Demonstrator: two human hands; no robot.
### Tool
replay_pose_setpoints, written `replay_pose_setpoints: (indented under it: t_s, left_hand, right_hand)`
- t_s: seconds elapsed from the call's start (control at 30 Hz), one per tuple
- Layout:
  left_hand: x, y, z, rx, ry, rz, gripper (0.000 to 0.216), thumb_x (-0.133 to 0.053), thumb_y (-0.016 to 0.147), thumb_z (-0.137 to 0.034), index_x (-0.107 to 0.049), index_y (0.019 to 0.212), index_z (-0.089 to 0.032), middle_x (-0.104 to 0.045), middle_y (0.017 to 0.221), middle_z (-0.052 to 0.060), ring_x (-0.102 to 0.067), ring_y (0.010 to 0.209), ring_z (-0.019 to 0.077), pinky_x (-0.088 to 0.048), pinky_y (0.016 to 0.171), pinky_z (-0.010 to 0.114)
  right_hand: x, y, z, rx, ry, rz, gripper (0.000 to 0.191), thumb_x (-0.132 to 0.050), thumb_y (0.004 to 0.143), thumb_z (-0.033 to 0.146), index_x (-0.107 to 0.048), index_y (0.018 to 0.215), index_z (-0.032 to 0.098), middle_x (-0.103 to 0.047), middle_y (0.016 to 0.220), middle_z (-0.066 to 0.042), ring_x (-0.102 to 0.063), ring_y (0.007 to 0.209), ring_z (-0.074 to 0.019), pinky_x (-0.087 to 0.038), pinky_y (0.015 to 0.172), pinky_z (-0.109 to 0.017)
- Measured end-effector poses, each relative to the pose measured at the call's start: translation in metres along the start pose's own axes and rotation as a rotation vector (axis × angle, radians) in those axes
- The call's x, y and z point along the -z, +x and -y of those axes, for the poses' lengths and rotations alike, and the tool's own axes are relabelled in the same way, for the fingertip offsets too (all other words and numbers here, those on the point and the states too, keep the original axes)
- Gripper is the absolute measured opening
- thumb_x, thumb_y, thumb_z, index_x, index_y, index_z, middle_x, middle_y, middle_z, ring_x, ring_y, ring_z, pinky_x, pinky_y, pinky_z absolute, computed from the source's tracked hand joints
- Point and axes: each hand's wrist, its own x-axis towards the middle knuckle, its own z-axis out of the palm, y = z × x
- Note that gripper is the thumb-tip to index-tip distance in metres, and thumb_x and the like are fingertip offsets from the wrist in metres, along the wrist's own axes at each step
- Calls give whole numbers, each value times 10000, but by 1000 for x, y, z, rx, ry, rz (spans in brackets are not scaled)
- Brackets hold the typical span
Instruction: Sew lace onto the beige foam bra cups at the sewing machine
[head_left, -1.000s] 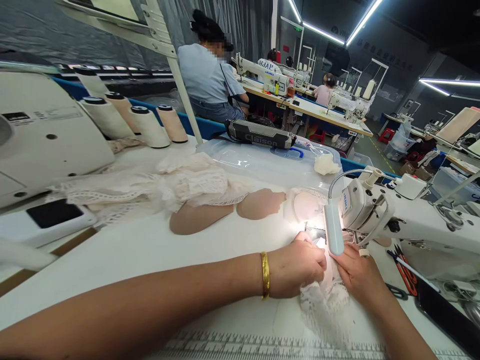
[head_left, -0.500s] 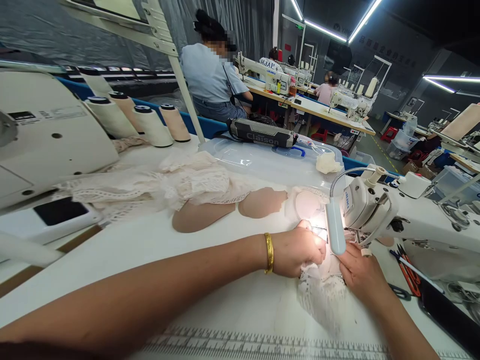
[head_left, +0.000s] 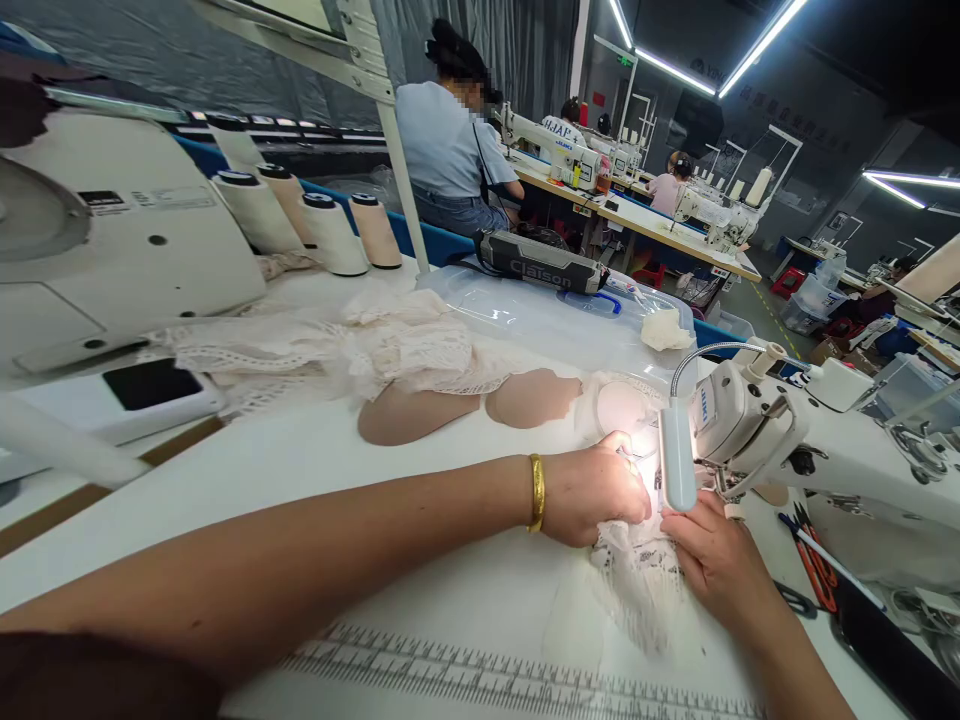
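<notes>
Lace (head_left: pixel 637 575) gripped by fingers of left hand (head_left: pixel 592 490), right hand (head_left: pixel 712 560); black case (head_left: pixel 540 266) reads Claison

1. Left hand (head_left: pixel 596 490): palm down, knuckles up, fingers curled under in a loose closed grip.
2. Left forearm (head_left: pixel 337 560): bare, stretched in from lower left, wrist straight.
3. Right hand (head_left: pixel 712 555): palm down, fingers extended flat, tips partly hidden, near the left hand.

Smooth gold bangle (head_left: pixel 535 492) at the wrist of the left hand (head_left: pixel 592 490), dark sleeve (head_left: pixel 90 690) at the upper arm — bare forearms.
</notes>
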Motion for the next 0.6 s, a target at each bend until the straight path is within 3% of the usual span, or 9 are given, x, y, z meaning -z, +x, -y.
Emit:
replay_pose_setpoints:
  t_s: [0.17, 0.3, 0.47, 0.6]
  left_hand:
    - [0, 1, 6, 48, 2, 25, 269, -546, 450, 3, -476, 630, -184, -624, 691, 4, -500, 662, 189, -279, 793, 416]
    - [1, 3, 12, 90, -15, 47, 387, -533, 464, -4, -607, 777, -221, -693, 788, 32, -561, 747, 233, -269, 862, 458]
    - [-1, 3, 19, 116, -79, 23, 348, -540, 465, 3, -600, 730, -215, -726, 843, 48, -581, 807, 257, -251, 909, 485]
    - [-2, 3, 19, 106, -71, 14, 317, -545, 482, 1, -594, 717, -205, -718, 803, 48, -587, 785, 250, -271, 897, 471]
  right_hand:
    - [-2, -5, -3, -59, -27, -21, 342, -410, 944, 77, -655, 1089, 267, -698, 939, -37, -629, 957, -232, -474, 712, -309]
    - [-4, -9, -10, -134, -55, -87, 347, -434, 964, 120, -630, 1217, 254, -728, 1020, -50, -659, 954, -253, -523, 744, -343]
    - [-3, -4, -16, -93, -91, -261, 284, -477, 985, 148, -647, 1202, 218, -745, 1082, -98, -677, 1020, -280, -566, 872, -446]
    - [1, 1, -14, -125, -44, -242, 286, -463, 984, 151, -643, 1194, 221, -752, 1033, -103, -682, 1038, -289, -590, 864, -467]
